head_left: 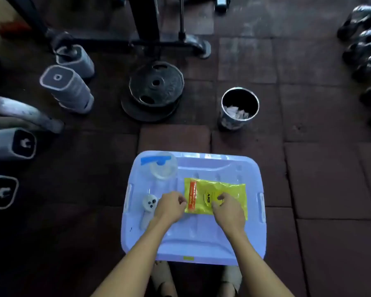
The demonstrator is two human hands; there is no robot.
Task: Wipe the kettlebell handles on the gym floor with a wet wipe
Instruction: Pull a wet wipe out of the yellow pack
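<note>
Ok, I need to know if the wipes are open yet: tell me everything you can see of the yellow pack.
The yellow pack is a soft, glossy plastic pouch lying flat on the blue bin lid, with an orange strip along its left end and a dark logo mid-face. The left hand pinches that orange end; the right hand pinches its middle with curled fingers. Whether its flap is lifted cannot be told.

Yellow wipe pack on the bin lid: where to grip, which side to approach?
Probably pinch the flat yellow plastic wipe pack at its free far-right corner, from above. It lies flat on the lavender plastic bin lid, so only thin edges offer purchase; left hand is at the orange-strip end, right hand over the middle.
</note>
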